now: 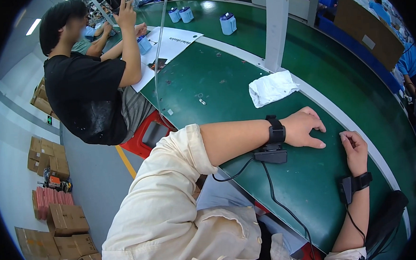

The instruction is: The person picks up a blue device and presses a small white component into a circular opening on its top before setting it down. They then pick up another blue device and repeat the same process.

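Note:
My left hand (305, 128) rests on the green tabletop (247, 146), its thumb and fingers apart and nothing held. To its right, my right hand (355, 149) lies by the pale rail at the table's edge. Its fingers are loosely curled, with the thumb apart from them, and I see nothing in it. A black strap with a small dark device (271, 155) circles my left wrist. Another strapped device (348, 188) is on my right wrist. Beyond my left hand lies a crumpled white cloth (273, 89), touched by neither hand.
Black cables (279, 199) run from the left wrist device across the table's near edge. A pale post (278, 25) rises behind the cloth. Blue-and-white containers (228, 24) stand on the far green belt. At the left sits a co-worker (86, 89) beside a white sheet (176, 41).

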A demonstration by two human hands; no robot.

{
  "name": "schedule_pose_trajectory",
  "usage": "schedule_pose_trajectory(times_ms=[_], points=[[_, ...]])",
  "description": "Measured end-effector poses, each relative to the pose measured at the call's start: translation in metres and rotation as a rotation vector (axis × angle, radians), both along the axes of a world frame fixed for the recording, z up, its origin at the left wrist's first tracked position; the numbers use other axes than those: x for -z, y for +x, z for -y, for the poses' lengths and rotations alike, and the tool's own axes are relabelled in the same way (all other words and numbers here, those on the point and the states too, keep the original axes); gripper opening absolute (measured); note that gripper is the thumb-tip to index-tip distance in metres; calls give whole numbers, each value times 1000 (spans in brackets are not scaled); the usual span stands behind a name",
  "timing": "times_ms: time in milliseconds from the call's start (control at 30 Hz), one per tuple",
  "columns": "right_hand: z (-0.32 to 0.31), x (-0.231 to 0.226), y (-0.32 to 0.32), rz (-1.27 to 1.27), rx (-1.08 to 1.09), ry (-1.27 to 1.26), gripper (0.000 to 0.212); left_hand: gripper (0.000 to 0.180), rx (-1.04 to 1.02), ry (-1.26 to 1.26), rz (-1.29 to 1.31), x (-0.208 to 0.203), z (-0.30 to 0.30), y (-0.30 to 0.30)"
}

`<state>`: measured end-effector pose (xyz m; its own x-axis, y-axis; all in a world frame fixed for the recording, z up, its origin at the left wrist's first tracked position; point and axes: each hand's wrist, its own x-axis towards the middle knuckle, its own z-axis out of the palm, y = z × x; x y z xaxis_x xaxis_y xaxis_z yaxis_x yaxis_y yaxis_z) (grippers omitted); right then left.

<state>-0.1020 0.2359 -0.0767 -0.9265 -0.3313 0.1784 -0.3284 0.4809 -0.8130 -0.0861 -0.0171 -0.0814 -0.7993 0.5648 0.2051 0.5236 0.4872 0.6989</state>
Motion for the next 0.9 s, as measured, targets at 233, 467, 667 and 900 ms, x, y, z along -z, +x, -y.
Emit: schedule_pose_trajectory(times_ms=[233,467,667,900], points=[[-2,3,3,5,6,21,13,53,-3,48,25,-3,5,-3],[-12,7,-10,-245,-78,130,20,47,-5,-118,-99,-13,-6,-2],[-11,30,-12,-306,18,15,15,38,-8,-72,86,-7,-10,2],[-9,25,-6,-276,58,-21,12,36,0,-35,71,-6,-5,4]])
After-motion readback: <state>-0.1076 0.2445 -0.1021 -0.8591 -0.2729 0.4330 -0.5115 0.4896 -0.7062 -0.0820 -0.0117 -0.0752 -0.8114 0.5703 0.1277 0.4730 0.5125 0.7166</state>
